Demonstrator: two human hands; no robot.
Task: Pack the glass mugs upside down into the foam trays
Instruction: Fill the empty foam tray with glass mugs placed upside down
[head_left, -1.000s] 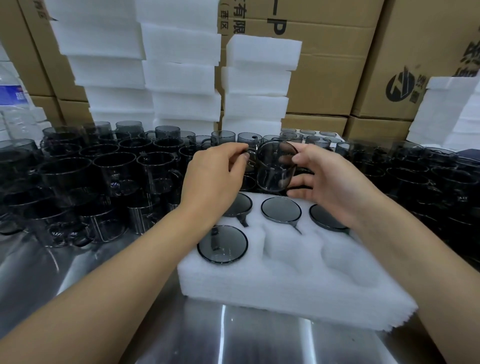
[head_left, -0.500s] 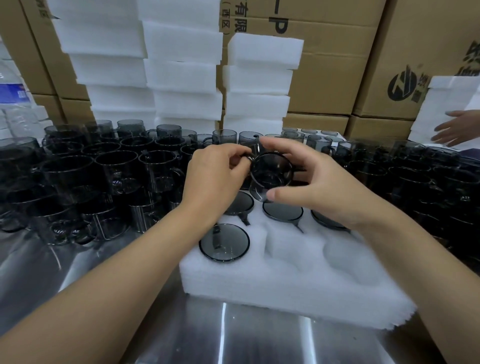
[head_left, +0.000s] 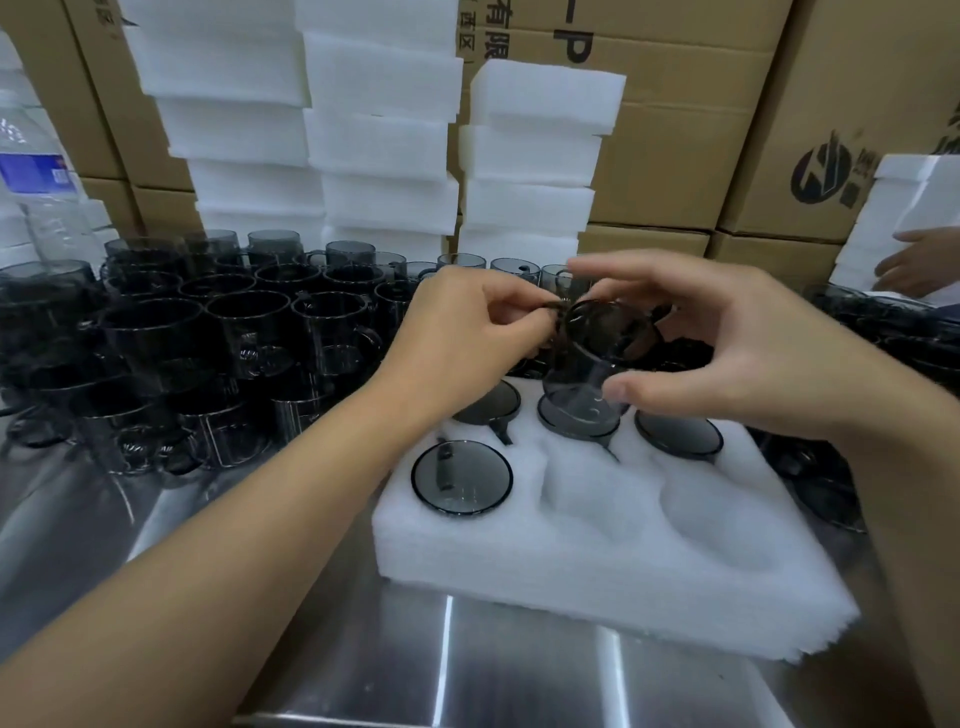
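A smoky glass mug (head_left: 597, 358) hangs tilted above the back row of the white foam tray (head_left: 597, 561). My left hand (head_left: 467, 332) pinches its handle at the left. My right hand (head_left: 727, 348) holds its body, thumb at the lower end and fingers over the far side. Several mugs sit upside down in the tray's pockets, their round bases up, one at the front left (head_left: 461, 484) and one at the back right (head_left: 678, 434). The two front pockets to the right hold nothing.
Many upright dark mugs (head_left: 218, 338) crowd the steel table (head_left: 467, 665) to the left, more at the right. Stacks of foam trays (head_left: 379, 130) and cardboard boxes (head_left: 675, 135) stand behind. Another person's hand (head_left: 919, 270) touches foam at the far right. A water bottle (head_left: 36, 176) stands far left.
The mug has turned from facing me, mouth toward the camera, to a tilted pose with its base uppermost. My right thumb has shifted to its lower end. Another person's hand has come into view.
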